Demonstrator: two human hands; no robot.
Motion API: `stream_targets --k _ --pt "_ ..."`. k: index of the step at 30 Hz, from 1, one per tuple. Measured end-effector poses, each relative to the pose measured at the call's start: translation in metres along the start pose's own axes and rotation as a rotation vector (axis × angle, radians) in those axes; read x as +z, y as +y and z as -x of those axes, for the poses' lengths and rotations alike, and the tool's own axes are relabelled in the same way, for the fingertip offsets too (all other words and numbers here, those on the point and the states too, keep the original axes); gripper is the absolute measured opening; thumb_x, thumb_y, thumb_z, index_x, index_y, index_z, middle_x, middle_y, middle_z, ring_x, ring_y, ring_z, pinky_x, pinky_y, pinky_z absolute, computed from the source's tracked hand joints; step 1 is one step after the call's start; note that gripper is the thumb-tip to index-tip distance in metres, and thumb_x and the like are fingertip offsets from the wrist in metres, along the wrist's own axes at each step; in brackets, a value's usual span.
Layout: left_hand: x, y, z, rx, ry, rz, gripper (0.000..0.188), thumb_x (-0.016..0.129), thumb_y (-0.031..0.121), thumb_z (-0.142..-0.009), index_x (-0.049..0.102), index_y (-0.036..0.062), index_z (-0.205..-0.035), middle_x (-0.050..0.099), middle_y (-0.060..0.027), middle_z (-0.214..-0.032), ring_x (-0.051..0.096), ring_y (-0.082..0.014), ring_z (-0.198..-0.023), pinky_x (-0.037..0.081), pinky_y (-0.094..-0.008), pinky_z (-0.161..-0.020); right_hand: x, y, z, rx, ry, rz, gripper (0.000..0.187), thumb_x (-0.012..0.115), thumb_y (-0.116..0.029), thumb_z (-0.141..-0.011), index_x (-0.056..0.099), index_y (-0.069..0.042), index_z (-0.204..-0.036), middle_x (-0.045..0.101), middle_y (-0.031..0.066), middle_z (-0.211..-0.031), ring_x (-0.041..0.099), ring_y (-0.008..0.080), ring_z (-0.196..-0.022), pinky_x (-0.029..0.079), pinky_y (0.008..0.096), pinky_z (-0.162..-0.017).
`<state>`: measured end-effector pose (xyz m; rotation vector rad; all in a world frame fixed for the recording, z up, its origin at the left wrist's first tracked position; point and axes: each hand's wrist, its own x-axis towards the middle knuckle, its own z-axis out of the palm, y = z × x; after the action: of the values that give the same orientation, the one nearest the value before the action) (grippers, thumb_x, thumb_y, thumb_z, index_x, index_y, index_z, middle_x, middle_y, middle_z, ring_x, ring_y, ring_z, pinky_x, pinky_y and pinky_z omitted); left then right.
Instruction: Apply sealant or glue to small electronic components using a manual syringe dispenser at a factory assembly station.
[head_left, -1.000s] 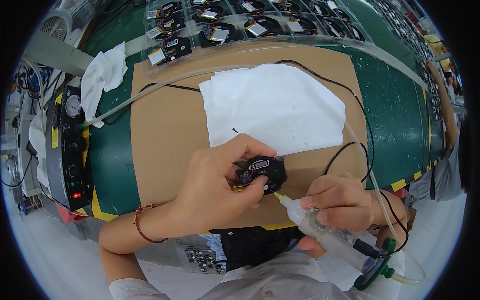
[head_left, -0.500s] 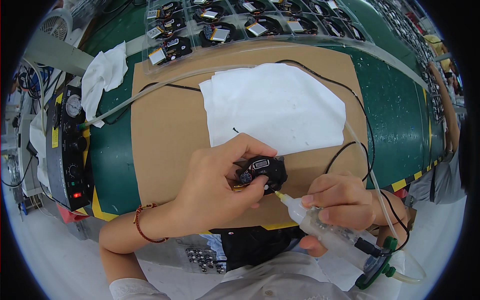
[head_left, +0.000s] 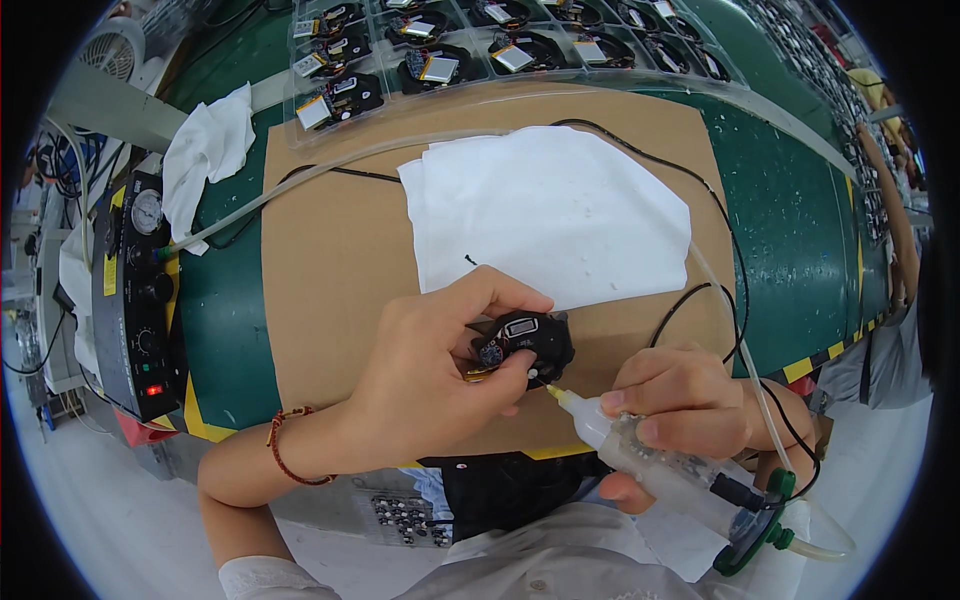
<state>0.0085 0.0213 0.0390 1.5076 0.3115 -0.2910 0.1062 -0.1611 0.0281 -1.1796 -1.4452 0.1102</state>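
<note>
My left hand (head_left: 430, 365) is closed round a small black electronic assembly (head_left: 527, 342), pinching it between thumb and fingers over the cardboard. A pale rectangular part shows on its upper face. In my right hand (head_left: 685, 405) is a glue dispensing syringe (head_left: 655, 470), a translucent barrel held slantwise with a thin yellowish needle tip (head_left: 556, 391). That tip points at the lower right edge of the assembly, close to my left thumb; whether it touches cannot be told. A green-capped end (head_left: 755, 525) with a clear hose closes the syringe's rear.
Brown cardboard (head_left: 335, 250) covers the green table, with a white cloth (head_left: 550, 215) on it. A black dispenser box (head_left: 140, 295) with a gauge stands left. At the back, a clear compartment tray (head_left: 480, 80) holds several black assemblies. The hose and black cable (head_left: 742, 260) loop round the cloth.
The syringe has shifted very slightly, its tip a little to the left and down. My left hand and the black assembly stay almost where they were.
</note>
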Motion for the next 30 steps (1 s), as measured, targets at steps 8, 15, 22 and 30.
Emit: stream_targets --k 8,15,22,30 --pt "0.0 0.001 0.0 -0.003 -0.004 0.002 0.031 0.055 -0.009 -0.077 0.05 -0.0025 -0.106 0.053 -0.0105 -0.102 0.059 -0.0114 -0.083 0.056 -0.0208 -0.059 0.001 0.0 0.001 0.009 0.003 -0.005 0.04 0.078 -0.018 -0.062 0.05 0.002 -0.082 0.052 0.0148 -0.078 0.052 0.0207 -0.048 0.04 0.0256 -0.036" --pt "0.0 -0.001 0.001 0.027 -0.014 -0.003 0.03 0.055 -0.01 -0.077 0.049 -0.0031 -0.106 0.056 -0.0116 -0.101 0.059 -0.0113 -0.084 0.056 -0.0208 -0.061 0.002 0.0 0.0 0.007 -0.005 -0.012 0.041 0.078 -0.017 -0.063 0.049 0.001 -0.084 0.052 0.0151 -0.077 0.051 0.0203 -0.048 0.04 0.0253 -0.037" --pt "0.0 0.0 0.0 0.043 -0.015 -0.012 0.03 0.055 -0.011 -0.077 0.05 -0.0033 -0.105 0.057 -0.0116 -0.1 0.058 -0.0107 -0.084 0.055 -0.0206 -0.06 0.0 -0.001 0.0 0.014 -0.011 -0.007 0.04 0.078 -0.018 -0.063 0.049 0.002 -0.083 0.052 0.0148 -0.077 0.051 0.0206 -0.048 0.04 0.0256 -0.037" --pt "-0.001 0.0 0.001 0.047 -0.029 -0.035 0.03 0.055 -0.01 -0.076 0.051 -0.003 -0.105 0.058 -0.0107 -0.099 0.058 -0.0099 -0.084 0.055 -0.0204 -0.06 -0.008 -0.007 -0.004 0.003 0.077 -0.013 0.04 0.077 -0.02 -0.063 0.048 0.002 -0.081 0.052 0.0154 -0.078 0.052 0.0212 -0.047 0.04 0.026 -0.037"
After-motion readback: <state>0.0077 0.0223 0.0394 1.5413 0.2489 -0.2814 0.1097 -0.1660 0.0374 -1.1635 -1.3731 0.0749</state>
